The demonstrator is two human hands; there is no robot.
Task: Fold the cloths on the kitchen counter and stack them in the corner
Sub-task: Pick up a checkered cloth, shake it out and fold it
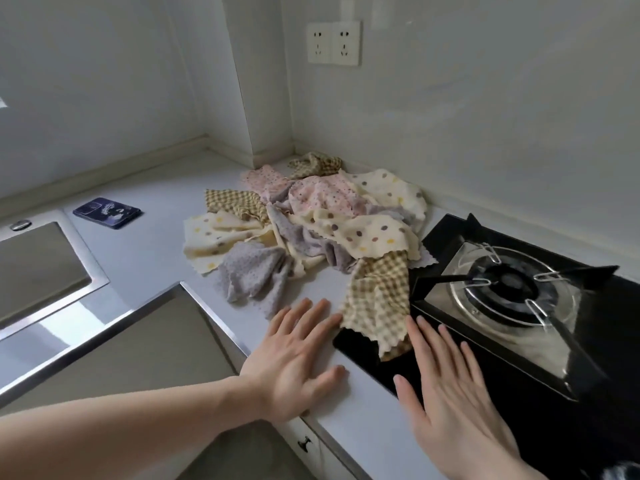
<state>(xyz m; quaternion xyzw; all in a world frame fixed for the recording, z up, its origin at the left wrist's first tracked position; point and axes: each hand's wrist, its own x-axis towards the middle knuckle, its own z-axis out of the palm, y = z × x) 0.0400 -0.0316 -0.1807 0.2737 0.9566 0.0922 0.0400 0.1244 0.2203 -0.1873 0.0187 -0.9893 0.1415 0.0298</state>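
A person's two bare hands reach out over a pale kitchen counter (pixel 145 258), seen from a head-worn camera looking down. The left hand (pixel 294 362) lies flat on the counter with fingers straight and spread, holding nothing. The right hand (pixel 446 386) hovers or rests, which is unclear, over the near edge of a black gas hob (pixel 519 306), fingers also straight and slightly apart, holding nothing. Between the two sets of fingertips, and touching or nearly touching both, lies the loose end of a tan checked cloth (pixel 377 303) that drapes partly onto the hob glass. Beyond the hands, a crumpled heap of cloths (pixel 311 216) sprawls toward the wall corner: cream with coloured dots, pink speckled, grey, and more tan check, all unfolded and tangled together. Far to the left of the left hand sit a dark phone (pixel 106 213) and a steel sink (pixel 45 271). Nothing appears folded yet. Likely risks: pulling the checked cloth may drag its tangled neighbours along, and cloth trailing over the burner (pixel 502 289) could snag on the pan supports.
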